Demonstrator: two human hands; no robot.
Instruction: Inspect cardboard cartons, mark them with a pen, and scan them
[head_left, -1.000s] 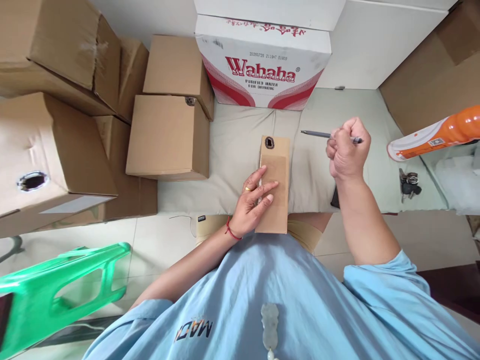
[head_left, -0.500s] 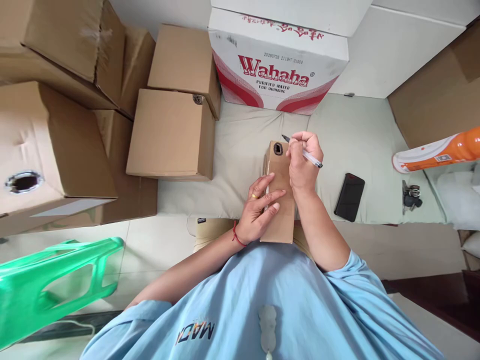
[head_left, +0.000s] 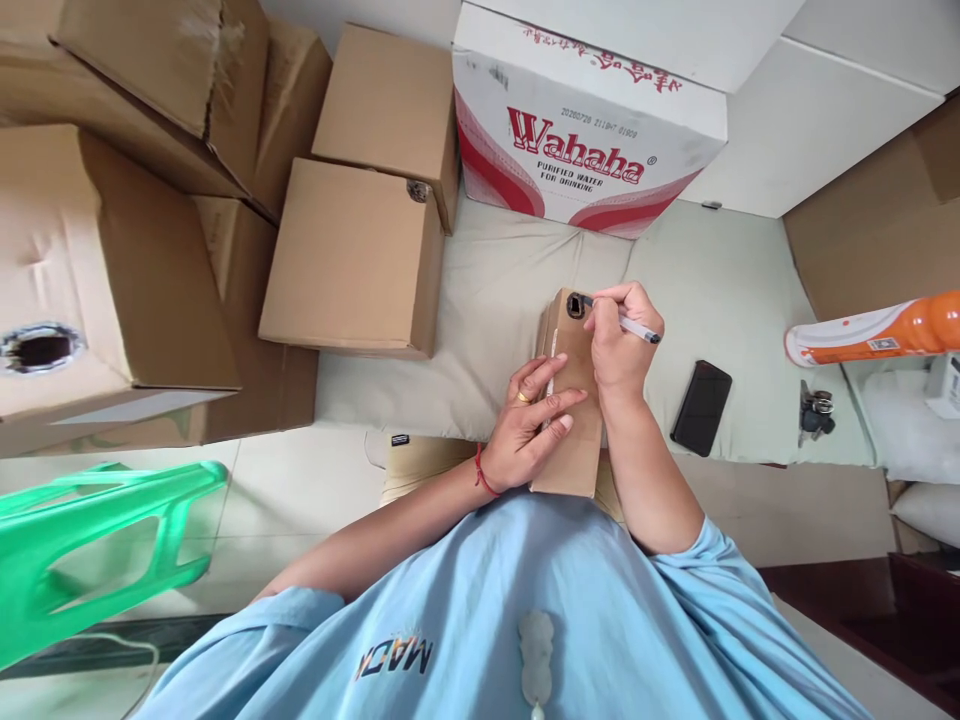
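Note:
A narrow brown cardboard box point(head_left: 576, 455) lies in front of me, its near end close to my shirt. Near its far end is a small hole with a dark, inked-looking rim point(head_left: 576, 305). Across the box's left side and top, my left hand point(head_left: 536, 415) rests with fingers spread, wearing a ring and a red cord bracelet. My right hand point(head_left: 622, 335) pinches a pen point(head_left: 637, 328) with a clear barrel and a dark end. The pen's tip is at the right side of the hole's rim; whether it touches cannot be told.
Brown cartons point(head_left: 352, 255) are stacked on the left, above a green plastic stool point(head_left: 112, 545). A white and red water carton point(head_left: 585, 130) stands behind. On the right are a black phone point(head_left: 701, 408), keys point(head_left: 816, 410) and an orange-white bottle point(head_left: 874, 330).
My right hand has brought the pen tip down from beyond the box's far end to the hole's rim. My left hand stays on the box. The whole view has shifted slightly.

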